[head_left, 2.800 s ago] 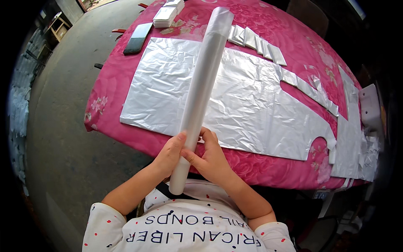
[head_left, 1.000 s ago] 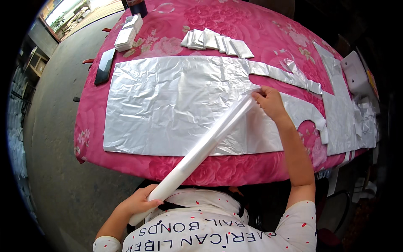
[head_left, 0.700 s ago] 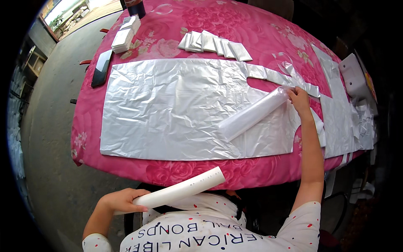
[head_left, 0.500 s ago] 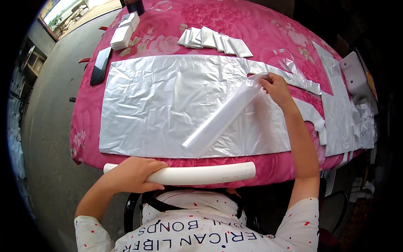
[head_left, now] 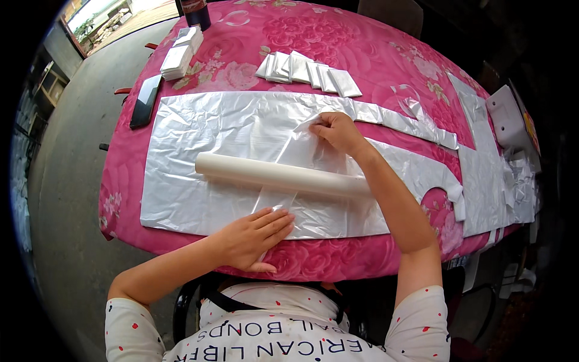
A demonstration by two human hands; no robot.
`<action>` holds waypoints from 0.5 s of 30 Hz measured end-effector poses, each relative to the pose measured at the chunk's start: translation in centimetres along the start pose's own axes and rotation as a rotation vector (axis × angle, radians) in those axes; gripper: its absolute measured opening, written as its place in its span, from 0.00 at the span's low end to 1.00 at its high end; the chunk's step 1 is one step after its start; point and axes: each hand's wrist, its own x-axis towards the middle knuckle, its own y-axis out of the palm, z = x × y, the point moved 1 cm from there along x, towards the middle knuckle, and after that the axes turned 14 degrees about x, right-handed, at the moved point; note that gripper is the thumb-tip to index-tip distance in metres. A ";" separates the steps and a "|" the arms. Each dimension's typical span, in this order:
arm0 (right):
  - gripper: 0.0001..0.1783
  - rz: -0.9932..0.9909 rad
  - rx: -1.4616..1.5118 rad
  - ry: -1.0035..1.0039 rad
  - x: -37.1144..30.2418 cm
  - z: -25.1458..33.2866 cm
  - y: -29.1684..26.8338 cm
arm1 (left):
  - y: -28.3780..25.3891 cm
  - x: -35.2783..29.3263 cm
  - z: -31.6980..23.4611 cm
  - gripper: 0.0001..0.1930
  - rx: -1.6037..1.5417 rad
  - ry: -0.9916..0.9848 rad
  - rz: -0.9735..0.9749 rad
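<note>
A thin, silvery-white plastic sheet (head_left: 178,163) with strap-like ends at its right lies spread before me. Across its middle rests a white tube (head_left: 277,174), its right end hidden behind my right forearm. Beyond the tube, my right hand (head_left: 339,134) pinches a raised edge of plastic film (head_left: 301,136). My left hand (head_left: 256,237) lies palm down on the near side of the sheet, fingers stretched out at the film's near end. Whether the film is a separate layer or part of the sheet, I cannot tell.
Several folded plastic packets (head_left: 300,67) lie in a row beyond the sheet. At the far left are stacked packets (head_left: 178,60), a phone (head_left: 145,101) and a dark bottle (head_left: 196,13). More plastic (head_left: 482,181) and a white box (head_left: 506,116) lie right. A pink floral tablecloth (head_left: 319,262) covers the table.
My left hand has let go of the tube and moved right onto the sheet. The tube now lies across the sheet. My right hand has moved left, the film still pinched.
</note>
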 end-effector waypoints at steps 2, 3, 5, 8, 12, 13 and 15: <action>0.12 -0.113 0.047 -0.006 0.0 0.0 -0.2 | 0.6 -0.8 -0.7 0.43 0.045 -0.074 0.005; 0.13 -0.217 0.057 -0.045 -0.1 0.1 -0.1 | 0.7 -1.0 -1.1 0.45 0.047 -0.102 0.068; 0.19 -0.355 -0.025 -0.075 -0.7 1.0 0.2 | 0.9 -1.0 -1.7 0.45 0.070 -0.135 0.071; 0.22 -0.191 -0.165 -0.328 -5.4 2.8 2.3 | 1.2 -0.4 -3.4 0.45 0.081 -0.190 0.068; 0.28 0.073 -0.479 -0.528 -12.1 1.7 6.5 | 2.2 -0.1 -5.7 0.44 0.077 -0.262 0.028; 0.29 0.026 -0.558 -0.527 -13.0 1.3 6.3 | 2.3 0.0 -5.8 0.44 0.073 -0.246 0.046; 0.32 -0.069 -0.710 -0.526 -14.3 0.2 5.0 | 2.1 -0.2 -5.7 0.44 0.046 -0.224 0.045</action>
